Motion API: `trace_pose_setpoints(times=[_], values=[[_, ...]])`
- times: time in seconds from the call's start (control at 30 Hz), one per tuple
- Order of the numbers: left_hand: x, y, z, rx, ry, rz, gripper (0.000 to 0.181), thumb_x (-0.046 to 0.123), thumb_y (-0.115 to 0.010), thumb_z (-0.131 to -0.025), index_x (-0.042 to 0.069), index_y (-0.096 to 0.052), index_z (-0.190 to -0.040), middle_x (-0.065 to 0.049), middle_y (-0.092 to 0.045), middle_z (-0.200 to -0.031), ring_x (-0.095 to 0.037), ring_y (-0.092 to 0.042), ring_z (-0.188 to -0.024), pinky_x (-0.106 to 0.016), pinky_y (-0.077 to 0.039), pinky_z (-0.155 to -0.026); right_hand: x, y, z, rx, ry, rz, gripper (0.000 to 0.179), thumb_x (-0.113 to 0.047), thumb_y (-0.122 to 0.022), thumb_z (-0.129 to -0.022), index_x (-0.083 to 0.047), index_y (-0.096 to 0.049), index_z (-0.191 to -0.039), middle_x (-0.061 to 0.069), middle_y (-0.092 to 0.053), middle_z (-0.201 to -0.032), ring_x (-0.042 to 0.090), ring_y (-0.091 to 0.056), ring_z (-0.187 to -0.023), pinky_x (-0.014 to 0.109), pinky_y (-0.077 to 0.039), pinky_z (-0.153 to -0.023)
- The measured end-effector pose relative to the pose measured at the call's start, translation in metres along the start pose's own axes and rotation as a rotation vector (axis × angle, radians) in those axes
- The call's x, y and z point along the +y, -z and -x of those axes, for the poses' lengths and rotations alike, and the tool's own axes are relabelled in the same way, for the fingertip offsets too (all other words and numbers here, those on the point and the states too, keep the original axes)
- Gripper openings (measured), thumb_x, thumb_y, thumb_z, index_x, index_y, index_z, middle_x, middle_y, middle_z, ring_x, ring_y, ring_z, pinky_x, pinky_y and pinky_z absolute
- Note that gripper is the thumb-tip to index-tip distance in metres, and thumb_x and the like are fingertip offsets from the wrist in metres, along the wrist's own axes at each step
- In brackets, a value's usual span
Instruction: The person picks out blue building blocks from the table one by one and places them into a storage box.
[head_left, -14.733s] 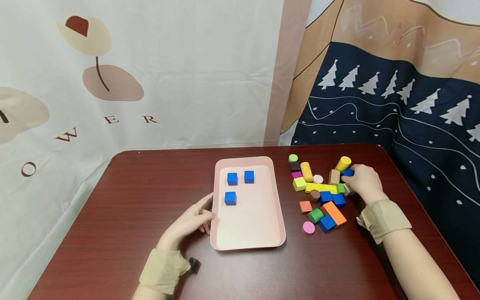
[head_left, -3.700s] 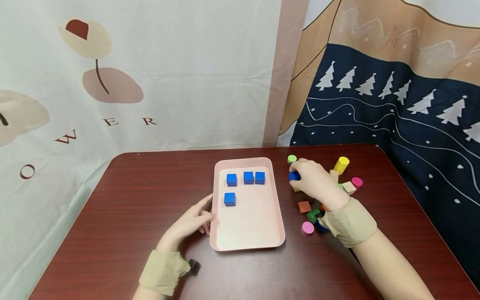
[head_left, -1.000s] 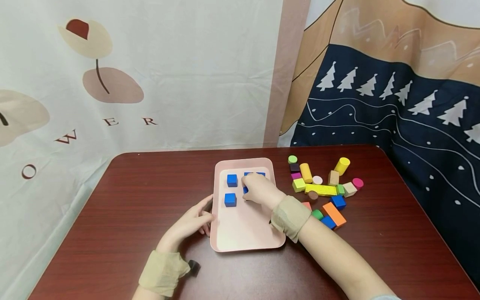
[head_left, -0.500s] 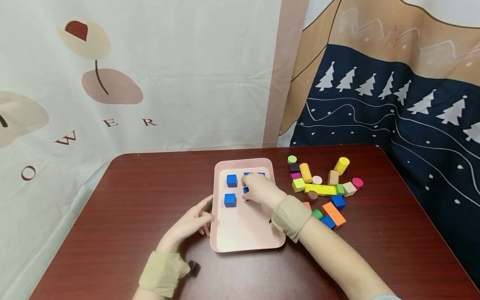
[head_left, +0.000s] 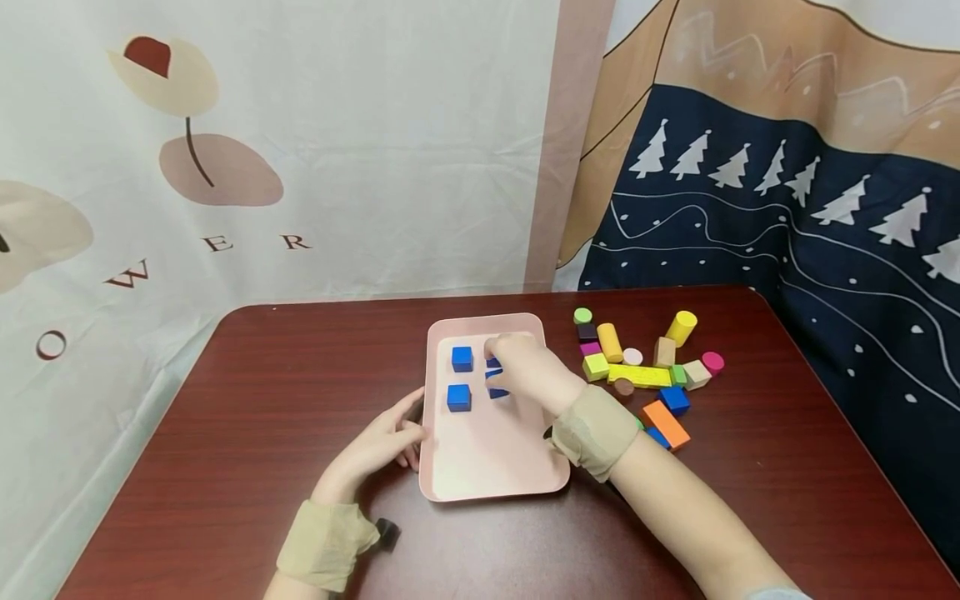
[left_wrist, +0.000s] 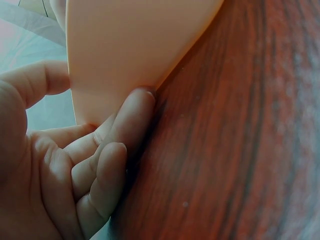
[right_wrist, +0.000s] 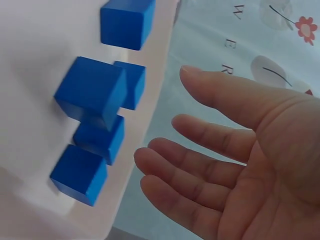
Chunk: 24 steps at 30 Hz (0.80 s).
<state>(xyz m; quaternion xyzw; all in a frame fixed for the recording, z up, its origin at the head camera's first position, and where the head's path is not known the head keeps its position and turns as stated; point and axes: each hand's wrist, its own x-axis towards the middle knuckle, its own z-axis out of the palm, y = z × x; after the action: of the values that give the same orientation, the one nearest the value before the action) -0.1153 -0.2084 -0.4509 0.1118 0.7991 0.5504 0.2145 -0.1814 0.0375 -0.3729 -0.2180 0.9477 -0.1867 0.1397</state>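
A pink rectangular tray (head_left: 495, 467) lies on the table with several blue cubes (head_left: 459, 397) in it. My left hand (head_left: 378, 437) holds the tray's left side; in the left wrist view the thumb meets the rim and curled fingers (left_wrist: 135, 117) lie against the outer wall. Over the tray's far right part is my right hand (head_left: 532, 373), its fingers spread and holding nothing. Just under its fingertips sits another blue cube (head_left: 497, 383), near two cubes the hand mostly covers. In the right wrist view, fingers (right_wrist: 180, 175) stand apart from the cubes (right_wrist: 90, 92).
To the tray's right lies a loose group of coloured blocks: a yellow bar (head_left: 639, 376), an orange block (head_left: 666, 425), a blue block (head_left: 674, 401), a yellow cylinder (head_left: 681, 328), a pink disc (head_left: 712, 362) and others. The right forearm hides some near ones. Printed curtains (head_left: 390, 167) hang behind the table (head_left: 300, 375).
A blue cube has gone from the pile into the tray, where my right hand has let it go. That hand has since risen slightly away from the cube. The left hand stays put.
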Motion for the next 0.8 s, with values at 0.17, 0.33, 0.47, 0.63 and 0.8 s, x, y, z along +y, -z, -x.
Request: trace_pose_setpoints(times=[0.17, 0.33, 0.47, 0.63, 0.8], values=[[0.0, 0.0, 0.0, 0.011, 0.005, -0.006, 0.071, 0.008, -0.055, -0.09, 0.002, -0.019, -0.151, -0.01, -0.064, -0.071, -0.029, -0.061, -0.053, -0.031, -0.047, -0.047, -0.001, 0.009, 0.01, -0.002, -0.016, -0.025, 0.044, -0.018, -0.075, -0.084, -0.005, -0.061, -0.124, 0.011, -0.063, -0.117, 0.021, -0.06, -0.099, 0.039, -0.05, -0.089], [0.0, 0.0, 0.001, 0.012, 0.005, -0.008, 0.071, 0.007, -0.054, -0.09, 0.002, -0.019, -0.151, -0.01, -0.063, -0.07, -0.029, -0.06, -0.052, -0.031, -0.047, -0.047, 0.0, 0.017, 0.022, 0.03, -0.016, -0.049, 0.042, -0.019, -0.075, -0.084, -0.006, -0.062, -0.121, 0.011, -0.064, -0.116, 0.021, -0.06, -0.097, 0.04, -0.051, -0.087], [-0.001, -0.001, 0.0, 0.004, -0.001, 0.0, 0.07, 0.007, -0.055, -0.091, 0.002, -0.019, -0.151, -0.011, -0.064, -0.071, -0.03, -0.061, -0.053, -0.03, -0.047, -0.048, 0.005, 0.025, 0.032, 0.073, -0.009, -0.04, 0.039, -0.021, -0.076, -0.083, -0.007, -0.064, -0.118, 0.009, -0.065, -0.113, 0.021, -0.061, -0.094, 0.039, -0.052, -0.085], [0.0, -0.001, 0.001, 0.003, -0.008, 0.003, 0.071, 0.008, -0.054, -0.09, 0.0, -0.018, -0.151, -0.01, -0.064, -0.071, -0.027, -0.061, -0.052, -0.03, -0.046, -0.047, 0.014, 0.034, 0.043, 0.108, -0.031, 0.008, 0.038, -0.025, -0.076, -0.082, -0.009, -0.065, -0.115, 0.009, -0.065, -0.111, 0.021, -0.059, -0.09, 0.037, -0.053, -0.079], [0.0, -0.001, 0.001, 0.01, -0.01, -0.001, 0.07, 0.008, -0.054, -0.09, 0.0, -0.02, -0.151, -0.01, -0.064, -0.07, -0.026, -0.061, -0.051, -0.03, -0.046, -0.046, 0.025, 0.042, 0.054, 0.131, -0.033, 0.029, 0.041, -0.026, -0.077, -0.082, -0.006, -0.064, -0.116, 0.012, -0.064, -0.11, 0.023, -0.057, -0.087, 0.035, -0.052, -0.074]])
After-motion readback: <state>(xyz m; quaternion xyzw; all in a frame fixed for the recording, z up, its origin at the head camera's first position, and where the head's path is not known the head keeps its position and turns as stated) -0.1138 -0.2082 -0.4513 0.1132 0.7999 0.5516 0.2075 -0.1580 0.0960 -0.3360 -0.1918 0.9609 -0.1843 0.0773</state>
